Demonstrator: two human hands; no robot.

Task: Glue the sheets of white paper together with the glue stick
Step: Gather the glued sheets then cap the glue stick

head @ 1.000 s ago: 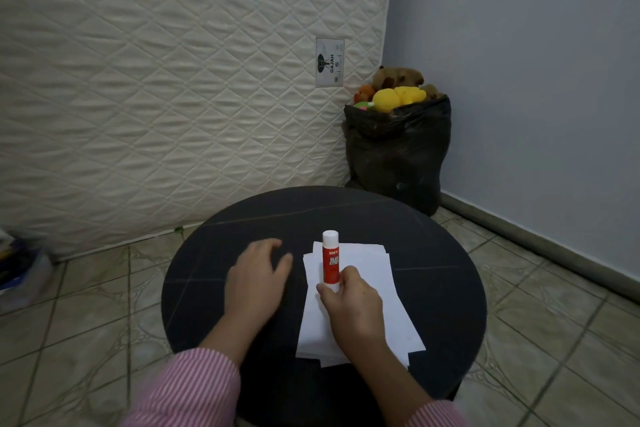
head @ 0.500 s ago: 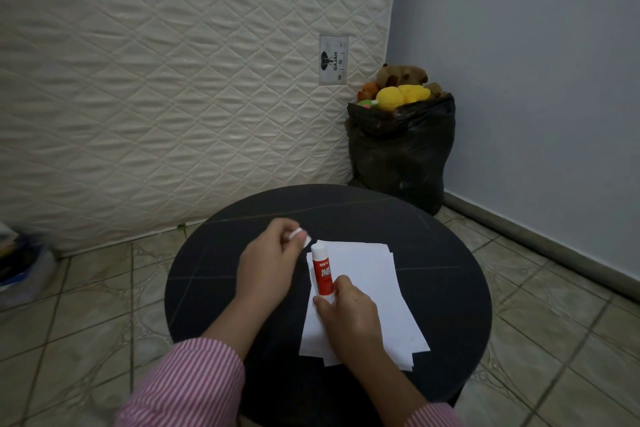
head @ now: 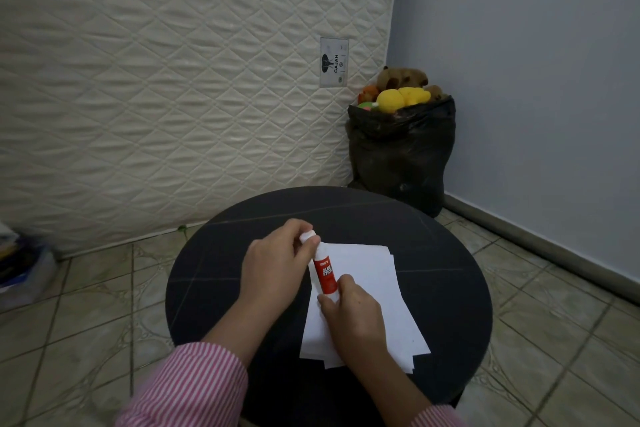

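A stack of white paper sheets point(head: 367, 291) lies on the round black table point(head: 433, 253), slightly fanned at the near edge. Over the stack's left side I hold a red and white glue stick point(head: 325, 273), tilted with its top toward the far left. My right hand point(head: 353, 319) grips its lower end. The fingers of my left hand point(head: 277, 263) are closed around the white cap point(head: 309, 237) at its top. The cap's join to the tube is partly hidden by my fingers.
A quilted cream mattress point(head: 173, 97) leans against the wall behind the table. A black bag point(head: 401, 156) filled with plush toys stands in the far corner. Tiled floor surrounds the table, and some clutter point(head: 20, 267) sits at the left edge.
The glue stick stood upright on the paper a second ago; my right hand has lifted and tilted it left. My left hand left the table and closed on the cap.
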